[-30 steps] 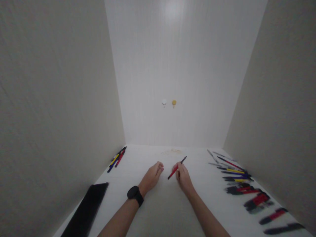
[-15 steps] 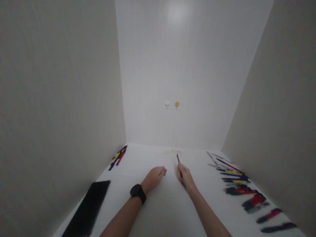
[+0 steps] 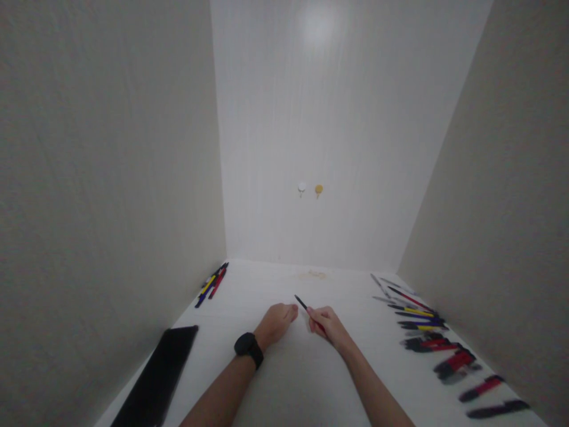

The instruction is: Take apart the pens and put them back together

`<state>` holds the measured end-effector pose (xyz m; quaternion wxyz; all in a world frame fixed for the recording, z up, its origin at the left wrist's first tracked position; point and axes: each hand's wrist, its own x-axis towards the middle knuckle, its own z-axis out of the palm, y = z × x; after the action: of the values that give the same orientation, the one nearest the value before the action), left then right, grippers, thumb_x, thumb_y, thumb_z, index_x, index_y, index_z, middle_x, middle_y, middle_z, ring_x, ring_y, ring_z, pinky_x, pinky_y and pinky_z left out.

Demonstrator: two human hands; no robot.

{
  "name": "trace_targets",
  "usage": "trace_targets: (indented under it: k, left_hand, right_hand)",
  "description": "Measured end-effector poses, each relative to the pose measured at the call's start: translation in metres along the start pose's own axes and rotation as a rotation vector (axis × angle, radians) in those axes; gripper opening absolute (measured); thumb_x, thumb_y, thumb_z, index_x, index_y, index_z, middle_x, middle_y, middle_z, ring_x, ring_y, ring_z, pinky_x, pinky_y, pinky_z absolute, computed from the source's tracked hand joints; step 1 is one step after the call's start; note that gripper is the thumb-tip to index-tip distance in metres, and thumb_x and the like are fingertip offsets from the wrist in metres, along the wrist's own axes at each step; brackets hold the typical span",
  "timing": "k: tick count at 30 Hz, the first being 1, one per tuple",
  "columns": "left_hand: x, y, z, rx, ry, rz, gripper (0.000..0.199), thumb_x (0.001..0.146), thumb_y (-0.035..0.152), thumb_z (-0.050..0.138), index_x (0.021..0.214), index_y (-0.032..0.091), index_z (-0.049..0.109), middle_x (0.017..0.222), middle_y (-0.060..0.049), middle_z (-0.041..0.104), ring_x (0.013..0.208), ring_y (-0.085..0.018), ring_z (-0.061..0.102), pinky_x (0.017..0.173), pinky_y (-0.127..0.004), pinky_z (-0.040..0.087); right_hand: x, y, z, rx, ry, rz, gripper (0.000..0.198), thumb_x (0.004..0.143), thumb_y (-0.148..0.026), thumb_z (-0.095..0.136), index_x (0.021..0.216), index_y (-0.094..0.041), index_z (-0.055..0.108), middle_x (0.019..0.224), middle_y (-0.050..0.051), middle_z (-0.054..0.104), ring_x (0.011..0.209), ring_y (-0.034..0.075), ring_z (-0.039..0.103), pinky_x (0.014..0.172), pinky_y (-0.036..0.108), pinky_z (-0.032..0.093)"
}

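Observation:
My right hand [image 3: 328, 326] is closed round a slim pen [image 3: 301, 302]. The pen's dark end sticks out past the fingers toward the upper left, and a bit of red shows below the grip. To its left, my left hand [image 3: 276, 322] rests low over the white surface with its fingers curled in. Whatever those fingers hold, if anything, is hidden. A black watch [image 3: 248, 346] sits on the left wrist. A small gap separates the two hands, with the pen's tip close to the left fingertips.
Pens and markers [image 3: 422, 320] in several colours lie along the right wall. A smaller bunch of pens [image 3: 213, 284] lies at the back left. A flat black object [image 3: 157, 376] rests by the left wall. Two small hooks [image 3: 319, 189] are on the back wall.
The pen in my right hand has swung from nearly straight ahead to pointing up and left, and the hand has turned with it. My left hand has barely moved.

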<state>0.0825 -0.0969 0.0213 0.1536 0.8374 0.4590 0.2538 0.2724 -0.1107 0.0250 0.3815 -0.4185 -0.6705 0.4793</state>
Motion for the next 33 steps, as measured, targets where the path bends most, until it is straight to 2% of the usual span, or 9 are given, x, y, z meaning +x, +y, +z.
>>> trace_targets:
  k: [7,12,15,17,19,22,26,29,33]
  left_hand:
    - [-0.003,0.004,-0.003,-0.082,0.095,0.08,0.055,0.098,0.044,0.018,0.087,0.018,0.065,0.077,-0.005,0.068,0.075,-0.017,0.061,0.072,-0.025,0.039]
    - [-0.006,0.015,-0.013,-0.254,0.108,0.104,0.056,0.097,0.044,0.022,0.087,0.018,0.07,0.079,-0.005,0.07,0.077,-0.016,0.063,0.074,-0.024,0.042]
    - [-0.007,0.017,-0.014,-0.386,0.182,0.108,0.054,0.096,0.044,0.026,0.089,0.017,0.072,0.081,-0.005,0.07,0.079,-0.016,0.062,0.076,-0.025,0.042]
    - [-0.006,0.018,-0.012,-0.489,0.259,0.073,0.051,0.095,0.046,0.03,0.09,0.015,0.071,0.073,-0.004,0.066,0.073,-0.015,0.06,0.071,-0.025,0.042]
    - [-0.003,0.019,-0.008,-0.622,0.304,0.023,0.051,0.093,0.049,0.035,0.089,0.013,0.07,0.057,-0.001,0.055,0.058,-0.012,0.051,0.059,-0.023,0.038]
    - [0.0,0.024,0.0,-0.862,0.303,-0.036,0.052,0.088,0.056,0.041,0.085,0.01,0.066,0.049,0.005,0.039,0.046,-0.008,0.035,0.046,-0.021,0.026]
    - [0.001,0.029,0.006,-1.097,0.308,-0.096,0.05,0.081,0.059,0.052,0.091,0.011,0.061,0.052,0.006,0.041,0.04,-0.005,0.027,0.04,-0.019,0.018]
    - [-0.001,0.029,0.006,-1.139,0.323,-0.104,0.047,0.079,0.057,0.057,0.093,0.012,0.059,0.05,0.008,0.04,0.039,-0.004,0.029,0.04,-0.019,0.019]
    - [-0.002,0.028,0.005,-1.141,0.296,-0.106,0.04,0.081,0.054,0.056,0.081,0.013,0.056,0.048,0.007,0.041,0.04,-0.005,0.033,0.041,-0.018,0.023]
  right_hand:
    - [-0.002,-0.003,0.001,-0.037,-0.1,-0.03,0.058,0.086,-0.059,0.046,0.056,-0.012,0.065,0.033,-0.008,0.03,0.033,0.005,0.02,0.041,0.021,0.014]
    - [0.0,0.002,-0.001,-0.02,-0.133,-0.061,0.058,0.085,-0.06,0.048,0.06,-0.011,0.068,0.035,-0.008,0.028,0.035,0.005,0.019,0.042,0.022,0.013]
    - [0.002,0.005,-0.003,0.052,-0.161,-0.106,0.054,0.084,-0.057,0.051,0.065,-0.011,0.07,0.04,-0.007,0.034,0.039,0.005,0.025,0.044,0.022,0.016]
    - [0.003,0.006,-0.005,0.113,-0.189,-0.135,0.048,0.083,-0.054,0.054,0.069,-0.011,0.071,0.044,-0.005,0.041,0.043,0.006,0.031,0.046,0.022,0.019]
    - [0.002,0.006,-0.007,0.167,-0.21,-0.141,0.043,0.081,-0.051,0.058,0.073,-0.01,0.071,0.047,-0.003,0.047,0.045,0.007,0.034,0.047,0.022,0.02]
    - [-0.001,0.006,-0.008,0.268,-0.203,-0.098,0.04,0.082,-0.049,0.058,0.076,-0.01,0.068,0.048,-0.002,0.051,0.04,0.005,0.031,0.043,0.022,0.016]
    - [-0.006,0.004,-0.005,0.386,-0.256,-0.052,0.035,0.083,-0.047,0.057,0.08,-0.012,0.062,0.045,-0.003,0.056,0.03,0.004,0.026,0.036,0.02,0.011]
    - [-0.009,0.001,-0.001,0.395,-0.298,-0.038,0.035,0.083,-0.047,0.058,0.085,-0.013,0.06,0.048,-0.001,0.061,0.028,0.004,0.031,0.033,0.019,0.014]
    - [-0.013,-0.006,0.001,0.377,-0.344,0.003,0.038,0.086,-0.046,0.054,0.094,-0.01,0.064,0.05,0.0,0.062,0.032,0.006,0.041,0.034,0.017,0.023]
